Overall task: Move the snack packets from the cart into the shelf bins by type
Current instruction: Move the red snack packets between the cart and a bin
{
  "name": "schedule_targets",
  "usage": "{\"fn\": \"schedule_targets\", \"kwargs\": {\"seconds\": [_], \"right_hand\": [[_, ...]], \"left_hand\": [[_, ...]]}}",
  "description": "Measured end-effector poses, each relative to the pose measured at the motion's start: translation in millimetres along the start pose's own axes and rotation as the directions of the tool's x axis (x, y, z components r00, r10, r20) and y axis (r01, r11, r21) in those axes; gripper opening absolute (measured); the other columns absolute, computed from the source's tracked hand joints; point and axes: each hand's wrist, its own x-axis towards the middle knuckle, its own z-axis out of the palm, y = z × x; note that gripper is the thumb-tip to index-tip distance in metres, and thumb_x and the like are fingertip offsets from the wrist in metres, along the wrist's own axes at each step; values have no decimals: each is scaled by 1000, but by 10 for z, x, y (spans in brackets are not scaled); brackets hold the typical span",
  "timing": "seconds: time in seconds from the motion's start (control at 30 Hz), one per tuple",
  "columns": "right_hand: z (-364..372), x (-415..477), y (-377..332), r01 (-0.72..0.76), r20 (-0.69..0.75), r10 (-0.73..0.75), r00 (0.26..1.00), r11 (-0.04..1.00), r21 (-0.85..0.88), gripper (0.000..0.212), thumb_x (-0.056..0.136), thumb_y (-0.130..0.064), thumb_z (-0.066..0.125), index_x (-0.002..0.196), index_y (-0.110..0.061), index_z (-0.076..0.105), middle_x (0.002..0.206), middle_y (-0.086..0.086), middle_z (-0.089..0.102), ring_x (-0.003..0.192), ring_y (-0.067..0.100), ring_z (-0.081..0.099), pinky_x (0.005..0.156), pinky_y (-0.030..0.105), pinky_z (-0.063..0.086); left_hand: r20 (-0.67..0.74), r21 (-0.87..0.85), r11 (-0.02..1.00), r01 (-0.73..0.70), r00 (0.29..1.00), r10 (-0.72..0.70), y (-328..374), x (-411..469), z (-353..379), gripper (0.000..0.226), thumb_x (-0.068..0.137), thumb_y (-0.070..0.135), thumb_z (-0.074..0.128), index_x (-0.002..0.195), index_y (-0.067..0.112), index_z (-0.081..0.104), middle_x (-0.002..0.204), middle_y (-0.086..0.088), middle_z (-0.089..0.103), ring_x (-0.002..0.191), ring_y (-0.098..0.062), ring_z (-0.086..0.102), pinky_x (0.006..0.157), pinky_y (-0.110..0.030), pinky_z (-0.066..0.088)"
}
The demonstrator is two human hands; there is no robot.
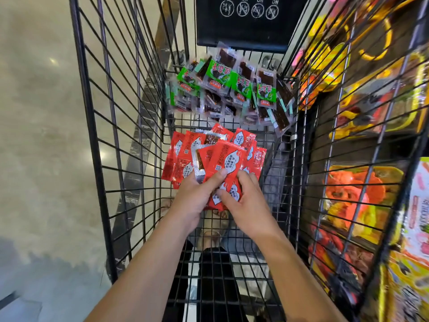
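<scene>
Left hand (196, 196) gripped a fanned bunch of red snack packets (222, 159) inside the wire cart (94, 135), right hand (249, 205) pinching their lower edge; green snack packets (222, 87) lay heaped at the cart's far end

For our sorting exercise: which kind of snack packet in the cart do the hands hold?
The red packets, fanned out between the left hand and right hand; the green packets lie heaped at the far end of the cart.
</scene>
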Motion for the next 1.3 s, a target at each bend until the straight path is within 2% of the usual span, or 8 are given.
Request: {"fn": "schedule_targets", "kwargs": {"seconds": [0.13, 0.23, 0.3, 0.47, 0.67, 0.97, 1.17, 1.3], "right_hand": [[-76, 88, 69, -10, 81, 12, 997, 999, -31, 34, 94, -49, 69, 124, -45, 53, 111, -32, 44, 110, -6, 52, 91, 11, 44], [-145, 262, 121, -91, -148, 112, 983, 986, 141, 35, 96, -46, 68, 126, -31, 62, 110, -19, 62, 96, -7, 61, 79, 9, 46], [-191, 443, 223, -231, -312, 272, 910, 960, 161, 39, 97, -46, 66, 128, -22, 62, 108, -10, 68, 91, -1, 65, 81, 23, 51], [-134, 822, 472, -498, -322, 489, 811, 865, 57, 42, 96, -43, 69, 125, -13, 65, 121, 6, 69, 111, 27, 67, 99, 45, 54], [-90, 931, 560, -487, -338, 503, 796, 863, 137, 9, 91, -25, 77, 90, -18, 72, 90, 0, 76, 86, 25, 75, 80, 43, 61], [-195, 779, 717, -438, -367, 510, 778, 859, 266, 14, 94, -13, 72, 97, -23, 64, 91, -2, 74, 66, 5, 69, 49, 18, 49], [-425, 366, 716, -382, -383, 539, 750, 826, 413, 12, 91, -10, 71, 95, -21, 67, 94, 1, 77, 79, 19, 75, 77, 42, 63], [-611, -60, 376, -265, -347, 486, 802, 810, 523, 17, 94, -7, 68, 102, -22, 68, 97, -1, 79, 90, 21, 77, 79, 42, 64]], "left_hand": [[-48, -11, 1000, 6, 999, -6, -38, 27, -52, 38, 80, 46, 87, 114, 29, 79, 112, -2, 81, 105, -22, 79, 92, -41, 60], [-88, -45, 999, -4, 996, 0, -44, 48, -67, 40, 81, 44, 89, 115, 26, 78, 110, -1, 82, 102, -21, 79, 83, -37, 64], [-109, -52, 999, 0, 994, -6, -42, 58, -75, 43, 81, 45, 87, 118, 25, 76, 108, 0, 82, 100, -19, 80, 75, -30, 64], [-126, -61, 998, -4, 992, -4, -43, 64, -106, 46, 84, 46, 84, 124, 26, 73, 108, 2, 82, 99, -16, 79, 71, -27, 64], [-111, -57, 998, 0, 994, -7, -62, 76, -140, 48, 84, 48, 85, 127, 30, 72, 114, 3, 81, 105, -18, 78, 91, -43, 62], [-108, -34, 999, -6, 994, 2, -7, 68, -106, 41, 86, 47, 85, 123, 34, 73, 111, 5, 81, 102, -16, 79, 91, -42, 61], [-104, -7, 1000, -23, 994, 22, 136, -88, -40, 36, 86, 43, 84, 118, 29, 74, 105, 4, 82, 95, -13, 80, 69, -25, 63], [-69, 27, 999, -26, 997, 28, 397, -415, 73, 37, 84, 46, 85, 116, 30, 74, 102, 4, 83, 88, -10, 80, 57, -18, 59]]}}
